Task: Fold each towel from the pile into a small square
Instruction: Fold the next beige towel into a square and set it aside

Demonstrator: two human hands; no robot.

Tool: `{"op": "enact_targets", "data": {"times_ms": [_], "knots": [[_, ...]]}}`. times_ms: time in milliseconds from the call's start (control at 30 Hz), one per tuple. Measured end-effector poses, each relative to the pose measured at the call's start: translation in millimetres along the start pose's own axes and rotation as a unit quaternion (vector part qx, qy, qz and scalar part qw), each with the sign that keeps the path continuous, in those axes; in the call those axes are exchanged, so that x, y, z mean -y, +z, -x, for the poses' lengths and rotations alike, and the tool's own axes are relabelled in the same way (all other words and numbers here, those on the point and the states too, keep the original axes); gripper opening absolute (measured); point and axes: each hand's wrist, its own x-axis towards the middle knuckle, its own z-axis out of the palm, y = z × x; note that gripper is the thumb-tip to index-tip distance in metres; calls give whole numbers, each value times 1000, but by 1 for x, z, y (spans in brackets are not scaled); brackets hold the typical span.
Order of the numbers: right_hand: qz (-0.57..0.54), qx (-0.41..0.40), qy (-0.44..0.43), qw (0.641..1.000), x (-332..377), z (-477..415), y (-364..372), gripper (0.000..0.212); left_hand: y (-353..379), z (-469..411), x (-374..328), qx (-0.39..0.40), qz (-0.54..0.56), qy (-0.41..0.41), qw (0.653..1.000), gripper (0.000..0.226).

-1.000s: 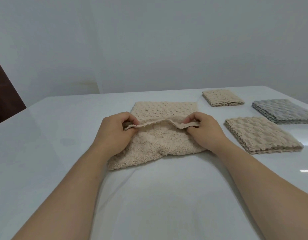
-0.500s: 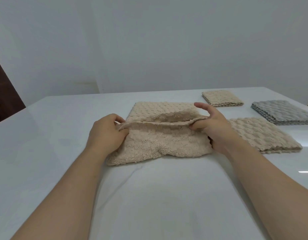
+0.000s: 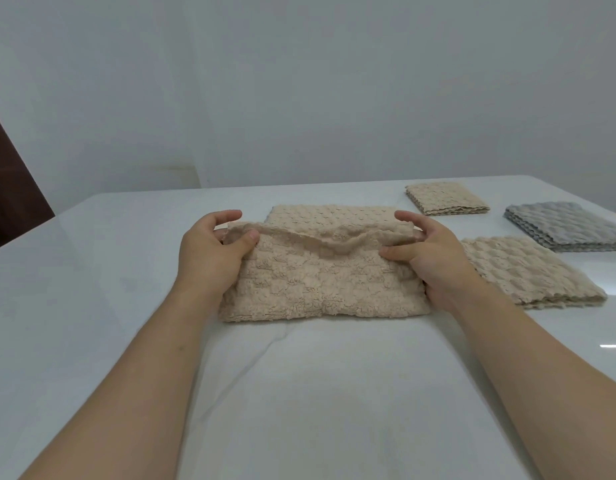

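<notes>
A beige textured towel lies in the middle of the white table, its near half lifted and doubled toward the far edge. My left hand pinches the raised edge at its left corner. The right corner of that edge is pinched by my right hand. The lifted edge sags a little between the two hands. The far part of the towel lies flat on the table behind them.
Three folded towels lie to the right: a beige one close beside my right hand, a smaller beige one farther back, and a grey one near the right edge. A dark brown chair back shows at the far left.
Both hands have moved apart along the lifted towel edge to its corners and carried it farther from me, stretching the fold wider.
</notes>
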Motion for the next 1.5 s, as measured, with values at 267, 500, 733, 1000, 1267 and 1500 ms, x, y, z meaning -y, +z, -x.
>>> {"op": "enact_targets", "data": {"times_ms": [267, 500, 733, 1000, 1267, 1500], "knots": [[-34, -29, 15, 999, -5, -9, -2, 39, 1, -4, 2, -6, 53, -17, 998, 5], [-38, -52, -2, 998, -9, -10, -3, 39, 0, -6, 6, -46, 49, 16, 998, 15], [-37, -82, 6, 996, -14, -16, -3, 70, -1, -11, 12, -48, 35, 19, 998, 15], [-7, -90, -13, 996, -18, -20, -4, 74, 0, -13, 16, -31, 10, 26, 999, 3], [69, -113, -66, 989, -15, -12, 0, 37, 1, -12, 16, -70, -32, 46, 996, 8], [200, -146, -129, 960, 4, 17, 12, 28, 1, 13, -1, -45, -91, 66, 993, 6]]}}
